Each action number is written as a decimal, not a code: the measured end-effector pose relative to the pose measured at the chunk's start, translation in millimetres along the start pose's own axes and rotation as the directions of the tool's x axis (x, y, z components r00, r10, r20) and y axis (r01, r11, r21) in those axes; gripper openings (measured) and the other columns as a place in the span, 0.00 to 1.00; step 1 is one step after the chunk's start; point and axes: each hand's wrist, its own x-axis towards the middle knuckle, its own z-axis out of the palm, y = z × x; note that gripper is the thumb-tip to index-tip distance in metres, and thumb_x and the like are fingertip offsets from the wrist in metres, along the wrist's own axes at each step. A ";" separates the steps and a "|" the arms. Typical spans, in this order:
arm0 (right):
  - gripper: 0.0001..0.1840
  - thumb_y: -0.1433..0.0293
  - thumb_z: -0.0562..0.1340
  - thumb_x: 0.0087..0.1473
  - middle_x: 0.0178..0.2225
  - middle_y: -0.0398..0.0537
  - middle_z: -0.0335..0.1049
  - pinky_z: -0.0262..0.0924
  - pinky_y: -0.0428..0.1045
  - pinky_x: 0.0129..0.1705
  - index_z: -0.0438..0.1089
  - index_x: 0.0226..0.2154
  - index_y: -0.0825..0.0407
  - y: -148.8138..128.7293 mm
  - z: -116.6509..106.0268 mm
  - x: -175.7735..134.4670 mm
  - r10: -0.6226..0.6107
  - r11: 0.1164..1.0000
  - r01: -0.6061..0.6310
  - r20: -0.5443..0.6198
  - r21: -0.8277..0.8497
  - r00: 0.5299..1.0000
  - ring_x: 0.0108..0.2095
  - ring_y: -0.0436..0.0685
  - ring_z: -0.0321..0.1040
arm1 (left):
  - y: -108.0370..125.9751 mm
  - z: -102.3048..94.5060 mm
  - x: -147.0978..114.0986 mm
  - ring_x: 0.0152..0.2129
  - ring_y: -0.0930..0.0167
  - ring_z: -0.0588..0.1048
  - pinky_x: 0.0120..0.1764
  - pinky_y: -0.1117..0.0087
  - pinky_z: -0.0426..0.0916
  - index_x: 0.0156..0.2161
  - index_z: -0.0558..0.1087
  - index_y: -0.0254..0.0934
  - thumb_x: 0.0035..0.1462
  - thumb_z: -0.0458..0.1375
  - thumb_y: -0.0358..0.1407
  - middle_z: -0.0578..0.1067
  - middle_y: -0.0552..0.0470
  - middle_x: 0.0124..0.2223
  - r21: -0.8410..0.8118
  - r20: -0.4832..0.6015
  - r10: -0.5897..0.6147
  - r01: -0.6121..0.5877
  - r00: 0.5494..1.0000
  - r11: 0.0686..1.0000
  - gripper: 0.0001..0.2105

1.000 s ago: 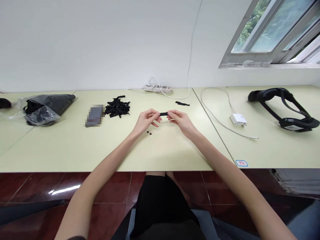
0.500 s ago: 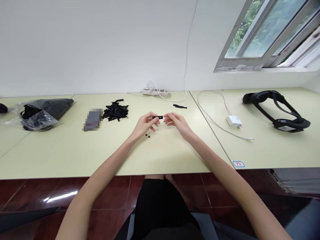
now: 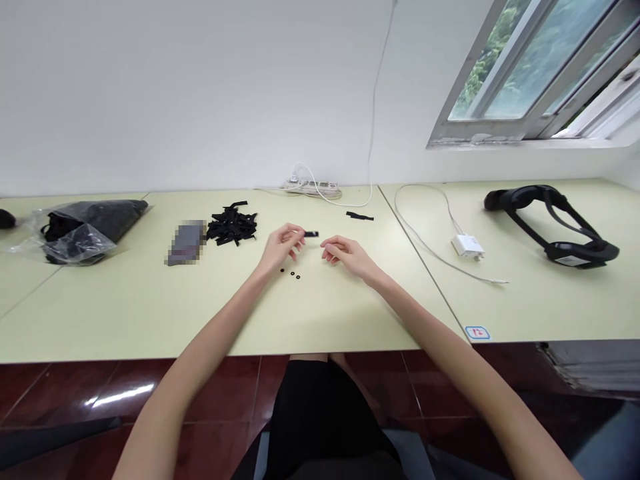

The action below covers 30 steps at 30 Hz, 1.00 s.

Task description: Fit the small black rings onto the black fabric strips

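Observation:
My left hand [image 3: 281, 250] is closed in a pinch on a short black strip [image 3: 311, 234] with a small white mark, held above the table. Apart from it to the right, my right hand [image 3: 350, 257] has loosely bent fingers, and nothing shows between them. Below my left hand lie small black rings: a left one [image 3: 282, 270], a middle one [image 3: 293, 273] and a right one [image 3: 298, 277]. A heap of black strips [image 3: 233, 225] sits beyond my left hand. Further back on the right are a few loose black strips [image 3: 360, 216].
On the pale table [image 3: 330, 320], a blurred-out flat grey object [image 3: 186, 243] and a clear plastic bag [image 3: 95, 230] of black material lie left. A power strip [image 3: 313, 187] is by the wall. Rightward are a white charger [image 3: 468, 246] with cable and a black headset [image 3: 550, 227].
My left hand has shifted slightly left with the black strip, uncovering a third ring. My right hand has moved down and a little left, away from the strip.

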 end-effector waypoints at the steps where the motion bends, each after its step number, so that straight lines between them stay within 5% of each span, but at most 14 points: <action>1: 0.19 0.51 0.69 0.62 0.38 0.48 0.82 0.71 0.54 0.48 0.79 0.43 0.49 0.9 0.2 -0.1 0.008 1.000 -0.007 0.020 -0.015 1.000 0.40 0.57 0.77 | -3.8 -7.6 5.9 0.28 0.71 0.77 0.23 0.76 0.68 0.43 0.77 0.39 0.56 0.73 0.55 0.80 0.49 0.37 -0.036 -0.133 -0.010 0.005 0.991 0.999 0.23; 2: 0.17 0.53 0.68 0.63 0.37 0.48 0.82 0.71 0.54 0.47 0.80 0.43 0.49 1.9 0.4 -0.1 0.012 0.999 -0.011 0.037 -0.031 0.999 0.40 0.57 0.77 | -7.3 -16.8 11.8 0.29 0.72 0.78 0.24 0.77 0.67 0.44 0.76 0.40 0.58 0.72 0.52 0.82 0.49 0.39 -0.079 -0.284 -0.025 0.003 0.959 0.997 0.20; 5: 0.14 0.56 0.67 0.64 0.37 0.48 0.82 0.70 0.54 0.47 0.80 0.42 0.49 6.0 -0.6 -0.1 0.018 0.997 -0.013 0.072 -0.071 0.997 0.40 0.56 0.77 | -14.6 -49.2 26.5 0.34 0.73 0.81 0.26 0.79 0.66 0.46 0.70 0.42 0.64 0.67 0.43 0.84 0.49 0.47 -0.186 -0.637 -0.079 -0.054 0.767 0.981 0.13; 7: 0.13 0.57 0.67 0.64 0.37 0.49 0.82 0.70 0.54 0.47 0.80 0.42 0.49 10.4 -2.3 0.9 0.016 0.996 -0.009 0.083 -0.087 0.996 0.39 0.56 0.76 | -16.1 -68.4 31.5 0.40 0.72 0.83 0.28 0.78 0.68 0.47 0.68 0.43 0.66 0.65 0.39 0.84 0.48 0.52 -0.229 -0.718 -0.112 -0.081 0.687 0.970 0.10; 9: 0.13 0.58 0.66 0.64 0.37 0.49 0.82 0.70 0.54 0.47 0.80 0.42 0.50 16.5 -4.8 3.8 0.014 0.995 -0.006 0.080 -0.098 0.997 0.39 0.56 0.76 | -15.8 -80.7 32.5 0.46 0.71 0.84 0.31 0.78 0.70 0.48 0.68 0.43 0.69 0.62 0.36 0.83 0.46 0.58 -0.270 -0.740 -0.150 -0.084 0.656 0.959 0.08; 11: 0.13 0.60 0.65 0.64 0.37 0.49 0.82 0.70 0.54 0.47 0.80 0.42 0.50 23.7 -9.7 9.3 0.016 0.993 -0.008 0.070 -0.118 0.997 0.40 0.57 0.77 | -14.6 -85.3 31.2 0.51 0.70 0.84 0.35 0.78 0.71 0.52 0.68 0.44 0.71 0.59 0.34 0.80 0.45 0.65 -0.331 -0.715 -0.183 -0.097 0.675 0.939 0.07; 13: 0.13 0.61 0.63 0.64 0.37 0.51 0.82 0.72 0.55 0.46 0.80 0.42 0.50 31.3 -18.8 17.2 0.012 0.982 -0.010 0.009 -0.187 1.000 0.40 0.59 0.77 | -13.1 -84.2 29.7 0.56 0.69 0.83 0.37 0.77 0.71 0.58 0.68 0.46 0.74 0.56 0.35 0.75 0.45 0.71 -0.406 -0.645 -0.191 -0.120 0.740 0.906 0.11; 15: 0.13 0.64 0.60 0.64 0.41 0.54 0.82 0.73 0.59 0.50 0.79 0.42 0.50 39.1 -33.3 25.9 -0.042 0.940 -0.017 -0.167 -0.341 0.985 0.41 0.61 0.77 | -11.5 -80.8 29.7 0.57 0.67 0.83 0.37 0.76 0.71 0.63 0.67 0.48 0.75 0.56 0.38 0.73 0.45 0.73 -0.468 -0.551 -0.177 -0.126 0.815 0.875 0.15; 19: 0.21 0.69 0.57 0.65 0.63 0.68 0.75 0.59 0.69 0.71 0.77 0.55 0.55 55.2 -67.8 39.7 -0.231 0.779 -0.089 -0.415 -0.621 0.880 0.66 0.74 0.64 | -8.3 -71.3 32.1 0.50 0.64 0.84 0.31 0.74 0.68 0.59 0.74 0.44 0.67 0.64 0.45 0.81 0.43 0.63 -0.439 -0.399 -0.142 -0.052 0.906 0.897 0.19; 23: 0.31 0.66 0.55 0.70 0.78 0.64 0.59 0.49 0.73 0.76 0.66 0.72 0.56 70.0 -85.0 50.7 -0.204 0.591 -0.207 -0.393 -0.779 0.897 0.78 0.77 0.48 | -6.0 -54.9 28.5 0.39 0.67 0.81 0.25 0.76 0.65 0.53 0.79 0.41 0.59 0.68 0.47 0.83 0.44 0.50 -0.246 -0.252 -0.066 0.002 0.965 0.969 0.19; 26: 0.27 0.66 0.54 0.72 0.73 0.63 0.68 0.50 0.73 0.75 0.70 0.68 0.53 76.0 -87.0 57.1 -0.224 0.548 -0.174 -0.343 -0.818 0.912 0.75 0.76 0.53 | -6.1 -40.4 22.0 0.37 0.68 0.80 0.25 0.76 0.67 0.50 0.80 0.40 0.58 0.67 0.46 0.81 0.46 0.46 -0.102 -0.134 -0.035 0.021 0.990 0.995 0.19; 30: 0.16 0.68 0.58 0.69 0.55 0.63 0.79 0.61 0.67 0.67 0.79 0.52 0.52 77.4 -90.9 58.3 -0.297 0.583 -0.088 -0.313 -0.808 0.902 0.60 0.73 0.67 | -7.3 -26.5 14.8 0.35 0.68 0.79 0.26 0.74 0.71 0.49 0.80 0.39 0.58 0.67 0.48 0.80 0.46 0.43 0.016 -0.021 -0.019 0.019 1.000 1.000 0.18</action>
